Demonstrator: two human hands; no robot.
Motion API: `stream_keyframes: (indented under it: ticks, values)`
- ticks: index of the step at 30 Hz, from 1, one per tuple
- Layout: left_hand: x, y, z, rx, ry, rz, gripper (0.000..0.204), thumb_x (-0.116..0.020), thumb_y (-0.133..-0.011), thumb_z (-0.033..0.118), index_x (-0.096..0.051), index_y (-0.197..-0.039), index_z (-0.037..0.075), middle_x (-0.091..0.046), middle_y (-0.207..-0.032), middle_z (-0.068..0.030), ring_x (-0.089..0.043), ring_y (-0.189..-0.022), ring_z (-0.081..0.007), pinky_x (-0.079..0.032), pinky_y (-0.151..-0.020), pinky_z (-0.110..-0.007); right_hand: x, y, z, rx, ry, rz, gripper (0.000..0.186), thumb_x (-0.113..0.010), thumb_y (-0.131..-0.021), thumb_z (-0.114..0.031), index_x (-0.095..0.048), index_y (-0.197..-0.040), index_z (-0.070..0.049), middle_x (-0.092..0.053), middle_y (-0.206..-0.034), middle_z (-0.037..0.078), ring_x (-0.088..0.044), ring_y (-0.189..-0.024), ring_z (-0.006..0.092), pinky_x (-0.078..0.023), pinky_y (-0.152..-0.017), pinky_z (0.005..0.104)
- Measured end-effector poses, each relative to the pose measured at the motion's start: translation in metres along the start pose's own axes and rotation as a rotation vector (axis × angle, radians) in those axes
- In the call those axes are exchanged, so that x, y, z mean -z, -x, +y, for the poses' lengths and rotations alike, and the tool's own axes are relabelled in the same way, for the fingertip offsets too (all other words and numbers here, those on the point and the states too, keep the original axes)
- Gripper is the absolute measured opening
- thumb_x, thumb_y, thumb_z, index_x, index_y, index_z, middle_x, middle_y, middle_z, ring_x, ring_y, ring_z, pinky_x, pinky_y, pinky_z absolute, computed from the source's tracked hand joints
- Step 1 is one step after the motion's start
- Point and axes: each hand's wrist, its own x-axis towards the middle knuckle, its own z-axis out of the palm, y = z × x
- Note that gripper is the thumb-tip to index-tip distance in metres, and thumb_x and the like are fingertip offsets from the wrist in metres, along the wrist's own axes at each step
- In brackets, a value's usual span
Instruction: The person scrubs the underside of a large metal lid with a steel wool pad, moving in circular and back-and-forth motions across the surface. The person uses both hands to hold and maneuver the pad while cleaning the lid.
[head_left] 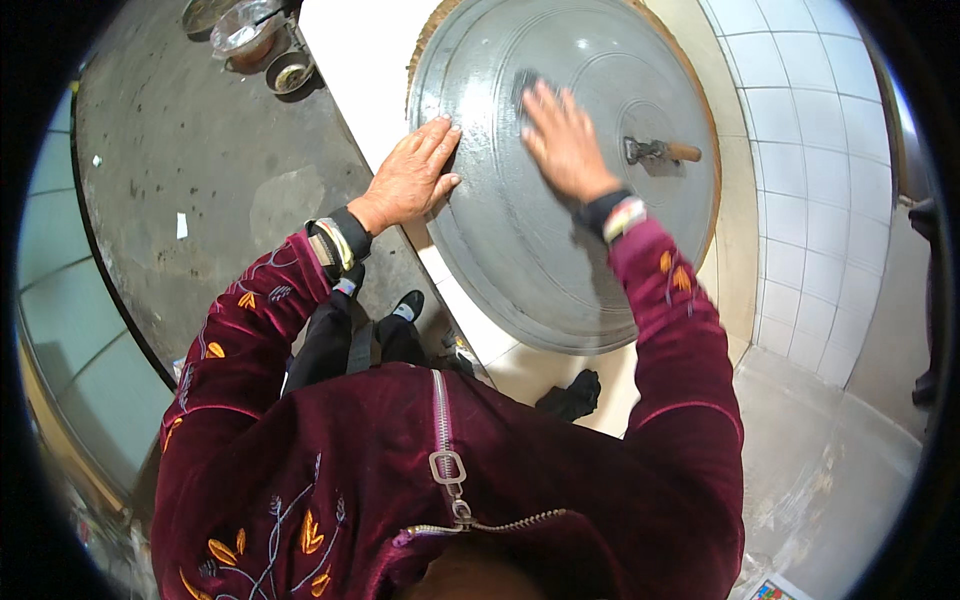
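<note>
Here's my right grip (568, 145), open, fingers spread against the big grey lid (560, 255); a dark patch (525, 84) sits at the fingertips, what exactly I can't tell. My left grip (408, 180), also open, rests on the lid's left rim. The wood-ended handle (683, 152) stands right of both, the lid over the white table (352, 75).

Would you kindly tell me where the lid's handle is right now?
In the head view, the handle is on the right side of the grey lid, just right of the right hand.
</note>
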Motion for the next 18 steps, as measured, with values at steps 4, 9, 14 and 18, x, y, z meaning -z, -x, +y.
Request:
stream_keyframes:
  ticks: [4, 9, 14, 18]
  values:
    - [-0.001, 0.002, 0.001, -0.001, 0.021, 0.021, 0.065, -0.058, -0.094, 0.035, -0.038, -0.144, -0.002, -0.038, -0.148, -0.0238, -0.038, -0.137, -0.0365, -0.032, -0.113, -0.043, -0.020, -0.113, 0.030, -0.098, 0.063, 0.021, 0.057, -0.040, -0.099, -0.048, -0.043, -0.145, -0.014, -0.035, -0.156, 0.012, -0.030, -0.141, 0.0431, -0.028, -0.112, 0.0574]
    - [0.002, 0.001, -0.003, -0.011, 0.060, 0.041, 0.064, -0.062, -0.091, 0.030, -0.040, -0.141, -0.002, -0.041, -0.145, -0.0234, -0.041, -0.134, -0.0365, -0.035, -0.112, -0.043, -0.017, -0.067, -0.015, 0.062, 0.269, -0.085, 0.056, -0.051, -0.095, -0.040, -0.044, -0.144, -0.014, -0.037, -0.154, 0.013, -0.032, -0.140, 0.0428, -0.027, -0.111, 0.0581]
    - [-0.002, 0.003, -0.006, -0.038, 0.146, 0.094, 0.055, -0.063, -0.089, 0.019, -0.044, -0.137, 0.000, -0.045, -0.142, -0.0209, -0.045, -0.130, -0.0364, -0.038, -0.109, -0.043, 0.007, 0.073, -0.092, 0.138, -0.007, -0.097, 0.058, -0.060, -0.092, -0.035, -0.045, -0.145, -0.013, -0.035, -0.154, 0.011, -0.029, -0.142, 0.0398, -0.025, -0.114, 0.0559]
    - [-0.008, 0.004, -0.007, -0.023, 0.206, 0.116, 0.054, -0.060, -0.087, 0.006, -0.044, -0.138, 0.002, -0.044, -0.144, -0.0188, -0.043, -0.131, -0.0376, -0.038, -0.108, -0.044, 0.004, 0.060, -0.086, 0.157, 0.075, -0.092, 0.058, -0.060, -0.092, -0.034, -0.045, -0.145, -0.016, -0.035, -0.155, 0.007, -0.030, -0.142, 0.0377, -0.026, -0.114, 0.0540]
